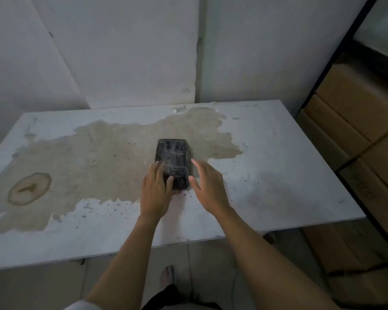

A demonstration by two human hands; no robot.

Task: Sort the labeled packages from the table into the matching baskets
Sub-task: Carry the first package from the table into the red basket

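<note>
1. A dark rectangular package wrapped in shiny clear film [173, 163] lies flat near the middle of the frame, on a white desk with a large tan patch of worn-off paint [278, 175].
2. The left hand [155, 191] rests on the package's near left corner; its fingers [160, 170] lie spread over the top face and its thumb sits against the near edge. The grip is loose and not closed around the package.
3. The right hand [207, 186] is just right of the package with fingers extended and apart, its grip released. Whether its thumb touches the package's side cannot be told.
4. A ring-shaped brown stain [29, 188] marks the desk at the left of the frame.
5. Stacked brown cardboard boxes [354, 113] fill a dark-framed rack at the right edge.
6. A bare foot [167, 276] shows on the tiled floor below the desk, at lower centre.
</note>
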